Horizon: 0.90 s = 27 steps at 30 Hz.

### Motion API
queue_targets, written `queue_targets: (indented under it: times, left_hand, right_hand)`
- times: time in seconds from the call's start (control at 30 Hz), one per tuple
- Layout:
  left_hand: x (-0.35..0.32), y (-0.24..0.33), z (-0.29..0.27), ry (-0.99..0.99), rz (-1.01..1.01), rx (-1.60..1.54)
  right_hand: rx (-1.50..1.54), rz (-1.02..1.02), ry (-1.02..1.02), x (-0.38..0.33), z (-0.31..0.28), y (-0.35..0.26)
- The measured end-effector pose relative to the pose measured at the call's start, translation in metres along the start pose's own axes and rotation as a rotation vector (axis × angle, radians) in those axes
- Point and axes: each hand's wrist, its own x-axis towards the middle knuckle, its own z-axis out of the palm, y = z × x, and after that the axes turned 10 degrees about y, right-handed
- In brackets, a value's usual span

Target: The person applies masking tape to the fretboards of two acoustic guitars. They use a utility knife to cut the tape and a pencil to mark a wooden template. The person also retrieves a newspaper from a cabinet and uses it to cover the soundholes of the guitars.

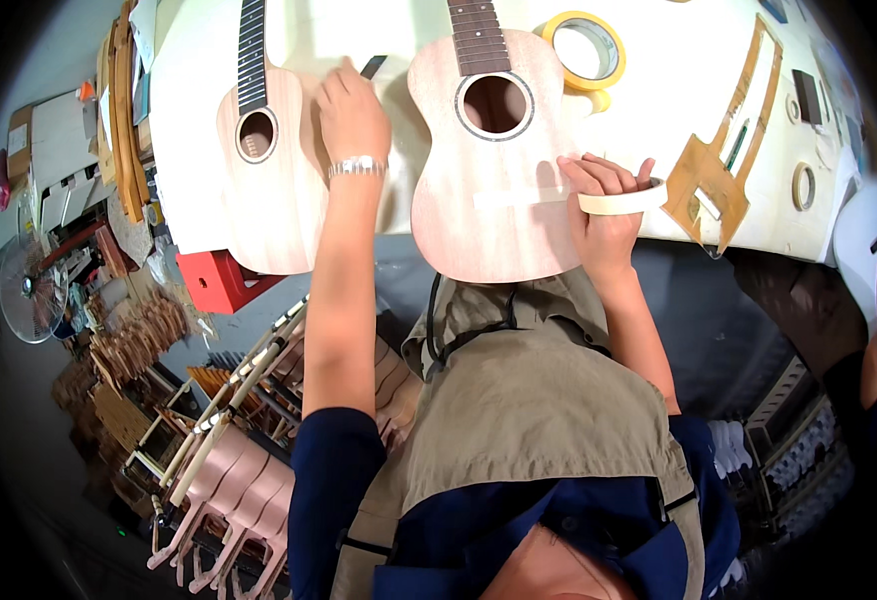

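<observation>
Rested the right hand (pixel 604 232) at the four o'clock edge of the larger pale-wood guitar (pixel 499 165) on the white surface (pixel 669 100), with curled fingers carrying a round cream tape roll (pixel 622 203). Held the left hand (pixel 354 118) at ten o'clock, near a short black strip (pixel 375 66); could not tell if pinching.

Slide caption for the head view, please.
Left hand between left guitar and right guitar; right hand holding tape roll.

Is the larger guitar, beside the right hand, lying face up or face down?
Face up: the larger guitar shows its round soundhole and dark fretboard toward the camera.
</observation>
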Motion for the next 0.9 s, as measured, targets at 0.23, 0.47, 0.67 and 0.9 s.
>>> queue_targets:
  times: [0.23,0.47,0.67,0.9]
  left_hand:
    - [0.027,-0.003,-0.02,-0.414,-0.266,-0.159]
    - [-0.045,0.052,-0.122,-0.29,-0.691,-1.193]
    - [-0.063,0.103,-0.125,-0.863,-0.885,-1.225]
    - [-0.053,0.11,-0.113,-0.942,-0.768,-1.082]
  right_hand:
    - [0.006,0.024,0.033,-0.002,0.004,0.003]
    - [-0.01,0.043,0.059,-0.004,0.007,0.004]
    - [0.023,0.054,0.048,0.0,0.003,0.002]
    - [0.04,0.052,0.038,0.001,0.001,0.004]
